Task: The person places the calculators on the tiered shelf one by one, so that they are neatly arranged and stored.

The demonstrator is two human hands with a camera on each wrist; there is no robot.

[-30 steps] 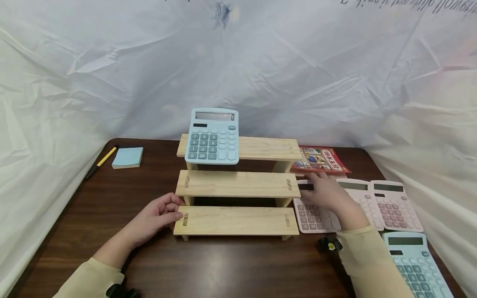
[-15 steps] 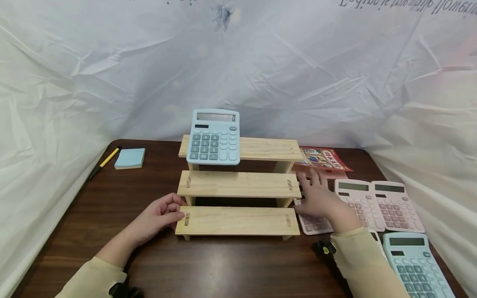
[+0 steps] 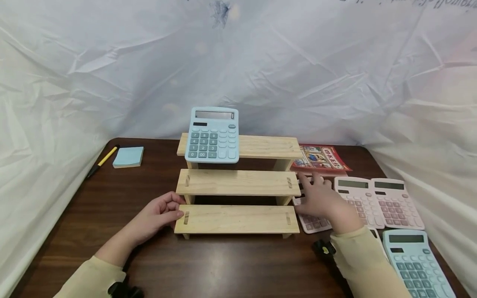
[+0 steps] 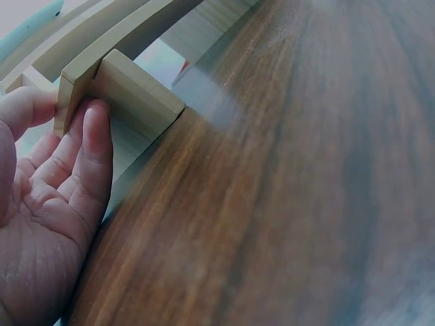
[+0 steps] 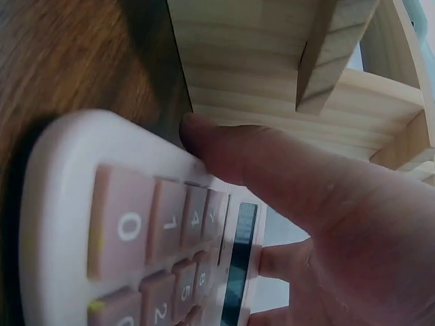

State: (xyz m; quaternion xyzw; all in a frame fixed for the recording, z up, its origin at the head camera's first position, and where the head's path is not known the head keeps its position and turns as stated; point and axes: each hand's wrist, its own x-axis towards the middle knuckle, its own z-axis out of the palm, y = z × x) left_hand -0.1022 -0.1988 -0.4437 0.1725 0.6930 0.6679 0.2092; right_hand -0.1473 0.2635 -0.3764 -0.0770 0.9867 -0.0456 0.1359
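Note:
A three-tier wooden display shelf [image 3: 238, 182] stands mid-table. A light blue calculator [image 3: 212, 136] leans back on its top tier, at the left. My left hand [image 3: 156, 217] holds the left end of the lowest board; in the left wrist view the thumb lies on one face and the fingers behind it. My right hand [image 3: 322, 203] is spread over a pink calculator [image 5: 129, 224] beside the shelf's right side. Its thumb [image 5: 251, 153] touches the calculator's left edge, and other fingers reach past the display end. That hand hides much of this calculator in the head view.
Two more pink calculators [image 3: 359, 203] [image 3: 396, 203] lie to the right, with a blue calculator [image 3: 419, 260] in front and a partly hidden white-edged one [image 3: 374, 233] beside it. A red printed booklet [image 3: 322, 158] lies behind. Blue sticky notes [image 3: 128, 157] and a yellow-black pen [image 3: 106, 159] lie far left.
My right hand has shifted slightly left and its fingers have spread, with the thumb now at the pink calculator's left edge. That calculator is turned a little. The left hand keeps its hold.

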